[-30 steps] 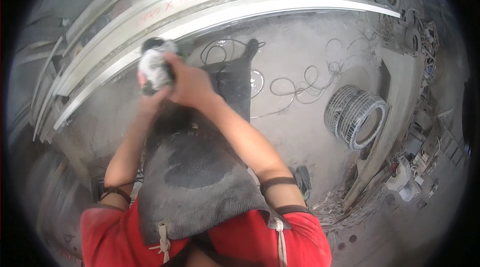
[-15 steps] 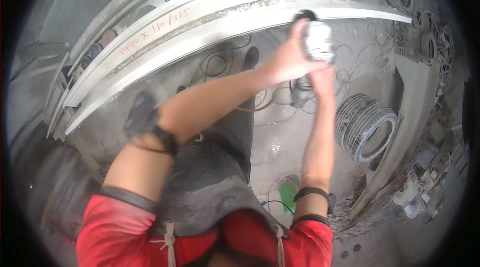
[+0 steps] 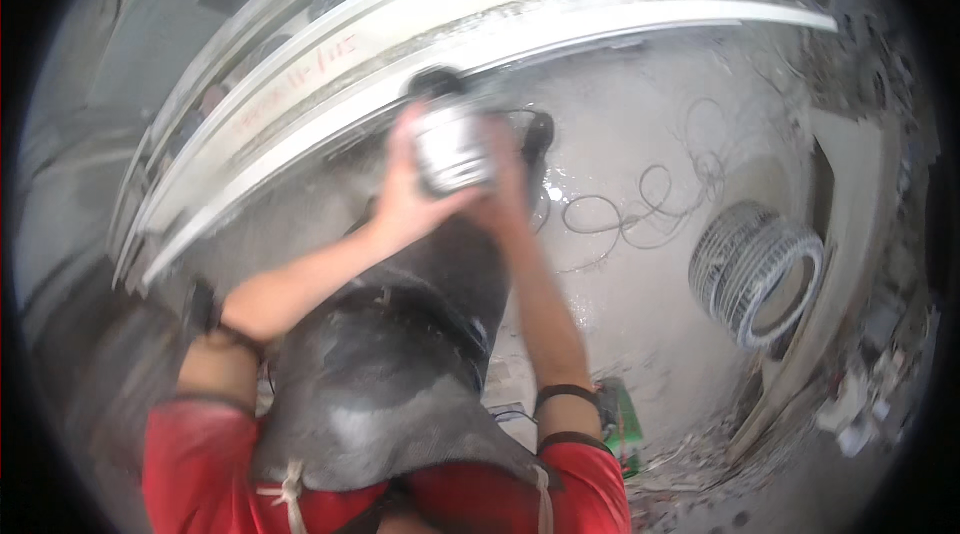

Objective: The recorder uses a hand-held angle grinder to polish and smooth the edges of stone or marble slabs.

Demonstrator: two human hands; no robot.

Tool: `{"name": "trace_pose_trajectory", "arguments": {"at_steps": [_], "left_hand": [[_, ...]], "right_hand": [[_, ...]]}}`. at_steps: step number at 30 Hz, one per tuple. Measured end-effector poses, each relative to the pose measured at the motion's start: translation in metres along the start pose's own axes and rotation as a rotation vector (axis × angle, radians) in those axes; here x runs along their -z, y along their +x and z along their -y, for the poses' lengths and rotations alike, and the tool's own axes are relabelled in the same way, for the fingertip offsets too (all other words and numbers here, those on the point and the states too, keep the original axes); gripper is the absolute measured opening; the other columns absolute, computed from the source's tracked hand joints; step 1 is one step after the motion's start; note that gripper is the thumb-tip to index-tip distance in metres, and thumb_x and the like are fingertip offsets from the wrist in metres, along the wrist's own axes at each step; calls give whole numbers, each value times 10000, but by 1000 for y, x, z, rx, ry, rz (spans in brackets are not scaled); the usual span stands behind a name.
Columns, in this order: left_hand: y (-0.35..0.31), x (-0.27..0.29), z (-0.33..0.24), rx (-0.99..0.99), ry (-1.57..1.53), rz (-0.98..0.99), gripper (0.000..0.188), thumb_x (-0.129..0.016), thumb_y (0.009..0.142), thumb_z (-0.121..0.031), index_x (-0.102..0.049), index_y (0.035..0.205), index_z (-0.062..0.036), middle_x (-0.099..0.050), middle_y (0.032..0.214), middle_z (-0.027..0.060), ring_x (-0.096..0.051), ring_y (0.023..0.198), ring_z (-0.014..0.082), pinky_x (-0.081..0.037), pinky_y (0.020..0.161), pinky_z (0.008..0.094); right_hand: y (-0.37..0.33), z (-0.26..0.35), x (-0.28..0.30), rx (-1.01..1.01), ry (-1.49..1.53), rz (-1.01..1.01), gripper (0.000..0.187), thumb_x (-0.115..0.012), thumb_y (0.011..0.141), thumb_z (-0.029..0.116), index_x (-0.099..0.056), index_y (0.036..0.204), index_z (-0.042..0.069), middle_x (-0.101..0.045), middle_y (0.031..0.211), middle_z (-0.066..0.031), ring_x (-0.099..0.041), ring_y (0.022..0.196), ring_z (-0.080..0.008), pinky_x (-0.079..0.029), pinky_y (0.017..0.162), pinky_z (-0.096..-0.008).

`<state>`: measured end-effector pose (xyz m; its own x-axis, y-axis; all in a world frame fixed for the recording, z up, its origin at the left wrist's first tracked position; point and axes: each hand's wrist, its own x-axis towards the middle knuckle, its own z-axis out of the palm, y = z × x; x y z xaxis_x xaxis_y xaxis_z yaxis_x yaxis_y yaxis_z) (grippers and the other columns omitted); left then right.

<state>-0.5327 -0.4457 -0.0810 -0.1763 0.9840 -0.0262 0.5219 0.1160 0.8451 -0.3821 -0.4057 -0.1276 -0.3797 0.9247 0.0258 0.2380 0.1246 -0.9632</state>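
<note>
Both hands are closed around a hand grinder [image 3: 452,146], a silver-bodied power tool with a dark round end, blurred by motion. My left hand [image 3: 404,184] wraps its left side, and my right hand [image 3: 503,184] grips it from the right, with the fingers partly hidden behind it. The tool's dark end is at the near edge of a long white moulded strip [image 3: 600,16]. Whether it touches the strip cannot be made out. Behind it lies a second long white piece [image 3: 390,19] with red handwriting on its face.
Two stacked tyres [image 3: 755,274] stand on the floor to the right, beside a long grey slab [image 3: 845,234]. A thin cable [image 3: 650,204] lies in loops on the wet grey floor. Something green [image 3: 622,419] lies near my right elbow. Rubble [image 3: 850,404] is heaped at the far right.
Both hands have carried the grinder leftward along the strip and slightly nearer to me. My arms are now bent closer to my body, and the view has shifted a little.
</note>
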Motion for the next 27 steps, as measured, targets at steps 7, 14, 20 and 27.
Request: {"name": "trace_pose_trajectory", "arguments": {"at_steps": [7, 14, 20, 27], "left_hand": [[187, -146, -174, 300, -397, 414, 1161, -880, 699, -345, -149, 1542, -22, -601, 1245, 304, -629, 1129, 441, -484, 1034, 454], [85, -49, -60, 155, -584, 102, 946, -886, 734, -319, -336, 1444, -21, -569, 1274, 174, -553, 1211, 272, -444, 1065, 433], [-83, 125, 18, 605, -1063, -178, 797, -712, 896, -159, -223, 1525, -194, -448, 1429, 107, -513, 1290, 268, -497, 1042, 421], [59, -20, -75, 470, -856, 197, 944, -862, 763, -253, -271, 1468, -42, -512, 1315, 110, -539, 1236, 257, -451, 1063, 398]], "right_hand": [[92, -21, 266, -521, -109, -177, 506, -631, 912, 259, -583, 1310, -50, -619, 1289, -154, -595, 1133, -204, -471, 984, -381], [67, 81, 106, -392, -202, -22, 715, -808, 738, 215, -463, 1338, 37, -660, 1184, -162, -638, 1133, -320, -504, 973, -386], [37, 155, -85, -378, -310, 643, 805, -750, 707, 289, -404, 1408, 98, -705, 940, -234, -696, 895, -444, -551, 821, -516], [58, 91, 88, -148, -460, 126, 585, -698, 763, 112, -526, 1313, 12, -724, 946, -149, -714, 884, -319, -568, 813, -411]]}}
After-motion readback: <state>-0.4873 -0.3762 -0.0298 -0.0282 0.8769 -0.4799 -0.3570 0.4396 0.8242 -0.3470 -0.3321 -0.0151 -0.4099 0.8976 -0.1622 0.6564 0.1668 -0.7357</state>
